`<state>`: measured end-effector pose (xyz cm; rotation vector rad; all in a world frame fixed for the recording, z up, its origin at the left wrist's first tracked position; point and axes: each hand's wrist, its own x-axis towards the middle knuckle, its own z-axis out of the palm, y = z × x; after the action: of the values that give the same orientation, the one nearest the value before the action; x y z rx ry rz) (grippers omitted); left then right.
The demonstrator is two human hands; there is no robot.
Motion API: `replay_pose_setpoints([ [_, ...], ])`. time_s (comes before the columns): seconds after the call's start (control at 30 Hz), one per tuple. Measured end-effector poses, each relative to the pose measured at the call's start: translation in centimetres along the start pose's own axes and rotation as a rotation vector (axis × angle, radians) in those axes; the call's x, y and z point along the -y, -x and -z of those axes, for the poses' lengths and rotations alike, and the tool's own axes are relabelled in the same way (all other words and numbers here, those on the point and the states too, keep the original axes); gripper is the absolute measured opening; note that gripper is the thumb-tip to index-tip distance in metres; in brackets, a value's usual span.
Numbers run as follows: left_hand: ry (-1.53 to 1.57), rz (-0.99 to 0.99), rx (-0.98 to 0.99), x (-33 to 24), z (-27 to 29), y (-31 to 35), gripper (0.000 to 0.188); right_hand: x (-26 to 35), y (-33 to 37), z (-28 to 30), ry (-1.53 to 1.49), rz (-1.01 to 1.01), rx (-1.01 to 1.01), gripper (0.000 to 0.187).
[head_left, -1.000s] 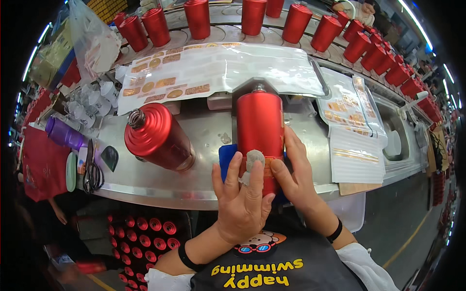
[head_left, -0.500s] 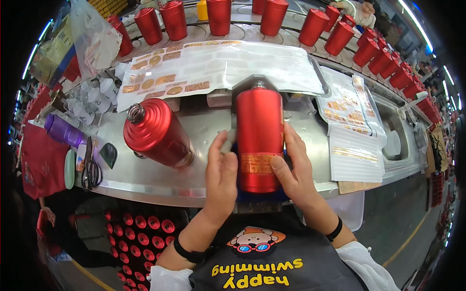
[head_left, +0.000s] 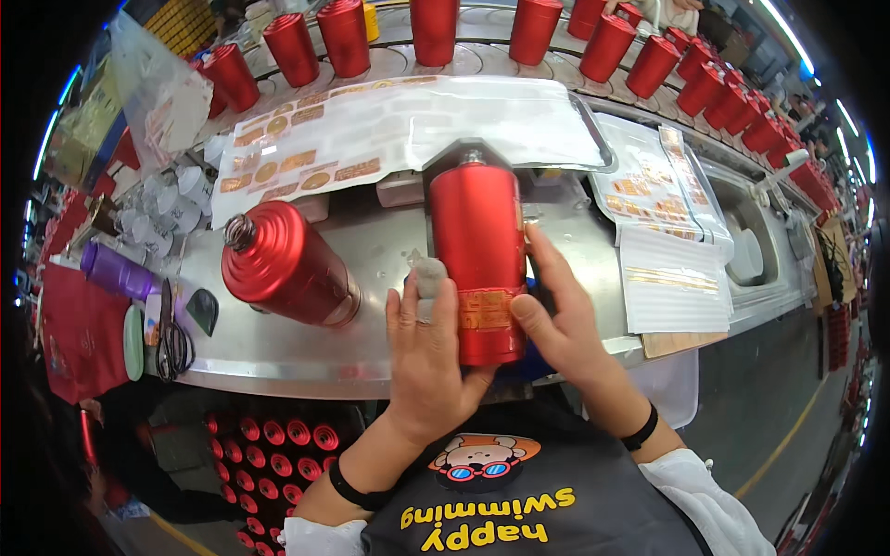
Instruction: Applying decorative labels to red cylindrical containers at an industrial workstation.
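A tall red metal bottle [head_left: 477,241] lies lengthwise in front of me over the steel counter [head_left: 371,269], with a gold label [head_left: 486,309] near its lower end. My left hand [head_left: 428,357] presses on the bottle's left side at the label; its middle finger wears a grey wrap. My right hand [head_left: 561,310] grips the right side, thumb on the label's edge. A second red bottle [head_left: 287,266] stands on the counter to the left.
Sheets of gold stickers [head_left: 306,153] lie on a tray behind, more sheets [head_left: 663,232] at the right. A row of red bottles [head_left: 533,32] runs along the back. Scissors [head_left: 170,338], a purple cylinder [head_left: 116,271] and white caps [head_left: 171,208] lie at the left.
My left hand has slid from the front of the bottle to its left side, uncovering the gold label. The bottle stays held in both hands.
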<state>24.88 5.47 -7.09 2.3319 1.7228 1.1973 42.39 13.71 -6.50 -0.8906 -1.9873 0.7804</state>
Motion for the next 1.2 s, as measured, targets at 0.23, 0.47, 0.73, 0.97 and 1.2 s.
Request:
replay_pose_setpoints([
  [0.23, -0.008, 0.038, -0.026, 0.5, -0.1, 0.6, 0.090, 2.8, -1.3, 3.1, 0.266, 0.562, -0.008, 0.041],
  [0.47, -0.013, 0.011, -0.073, 0.6, -0.3, 0.4, 0.092, 5.7, -2.8, 4.1, 0.045, 0.363, 0.229, 0.020],
  [0.73, 0.017, 0.072, -0.029, 1.5, -0.5, 1.3, 0.090, 3.8, -4.1, 3.5, -0.038, 0.110, 0.029, 0.017],
  [0.97, 0.257, 0.225, 0.026, 1.6, -0.2, 1.4, 0.087, 1.9, 0.6, 2.7, -0.720, -0.409, -0.085, 0.021],
  [1.2, -0.138, -0.299, 0.016, -0.7, 1.4, -0.2, 0.057, 1.3, 1.6, 1.5, -0.743, -0.523, -0.088, 0.022],
])
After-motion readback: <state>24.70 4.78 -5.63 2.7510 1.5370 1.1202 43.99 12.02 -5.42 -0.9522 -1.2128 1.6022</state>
